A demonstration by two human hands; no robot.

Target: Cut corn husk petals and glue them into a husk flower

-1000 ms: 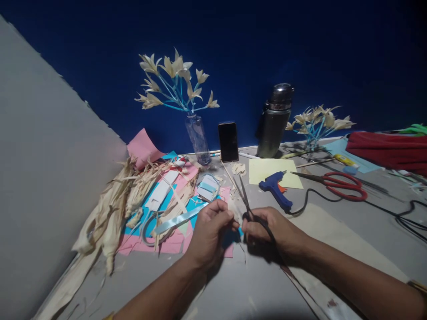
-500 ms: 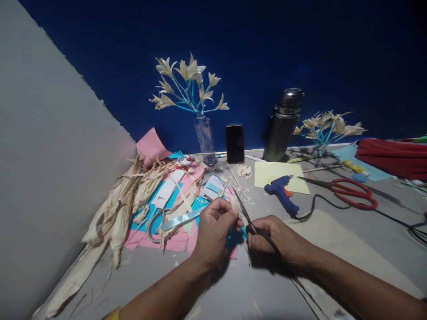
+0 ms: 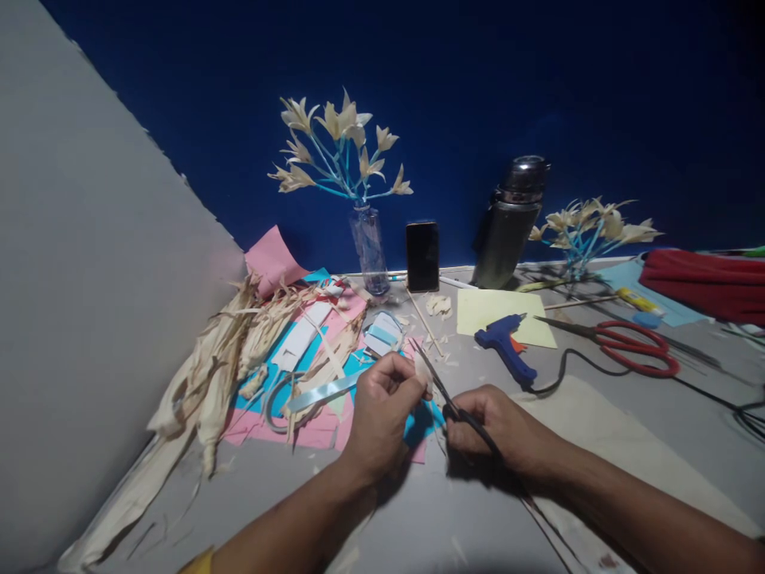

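My left hand (image 3: 382, 406) pinches a small pale piece of corn husk (image 3: 423, 370) between thumb and fingers. My right hand (image 3: 496, 430) is closed on the handles of black scissors (image 3: 439, 384), whose blades point up and left and touch the husk piece. Both hands hover over blue and pink paper sheets (image 3: 311, 426) on the grey table (image 3: 598, 375). A heap of dried corn husks (image 3: 221, 375) lies to the left of my hands.
A blue glue gun (image 3: 505, 348) with a black cord lies on a yellow sheet (image 3: 496, 307). Red scissors (image 3: 633, 343) lie further right. At the back stand a bottle of husk flowers (image 3: 343, 151), a phone (image 3: 422, 255), a metal flask (image 3: 511, 219), more flowers (image 3: 591, 223).
The view shifted slightly. The scissor blades have tilted further left and moved in on the husk piece held in my left hand. Both hands stay in about the same place.
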